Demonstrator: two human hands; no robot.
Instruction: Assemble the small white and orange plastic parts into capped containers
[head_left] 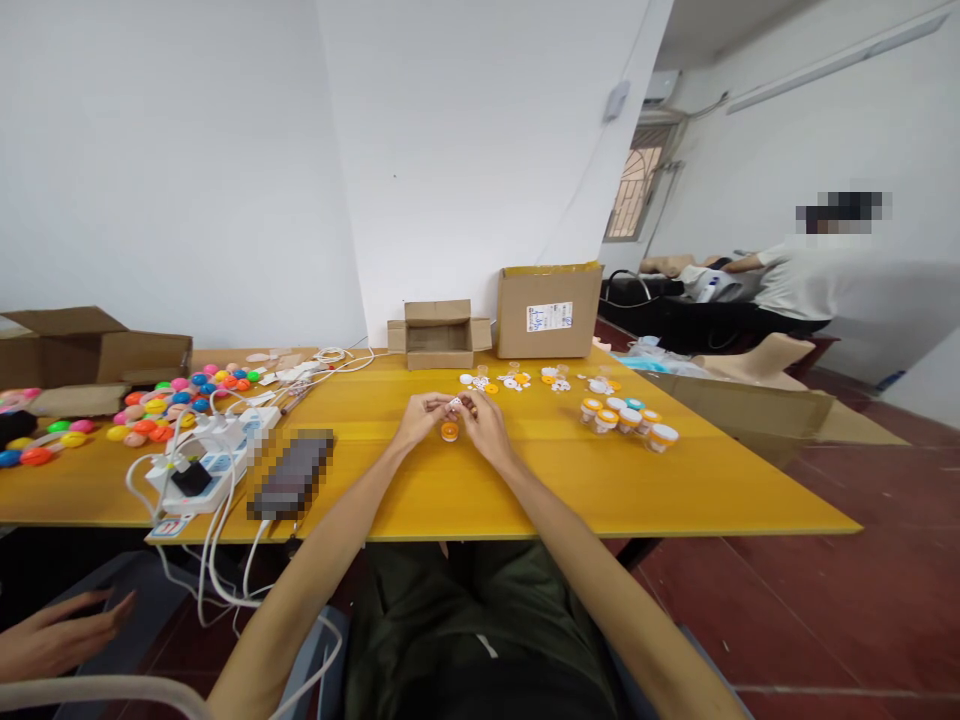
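Over the middle of the table (405, 500), my left hand (418, 418) and my right hand (486, 420) meet, fingers closed in a pinch. Between their fingertips is a small white piece (455, 402) with dark dots or holes; its exact kind is too small to make out. Just below the hands an orange ring-shaped cap or small jar (449, 432) rests on the wood. Past my fingers lie little heaps of white and orange parts (514, 381). To the right stand several clear jars (604, 421) with orange, white and teal lids.
An open cardboard box (439, 345) and a taller carton (550, 315) stand by the wall. Left are colourful balls (161, 407), a power strip (217, 465) with cables, and a phone (291, 474). Another person's hand (64, 635) shows lower left; a person (806, 275) sits far right.
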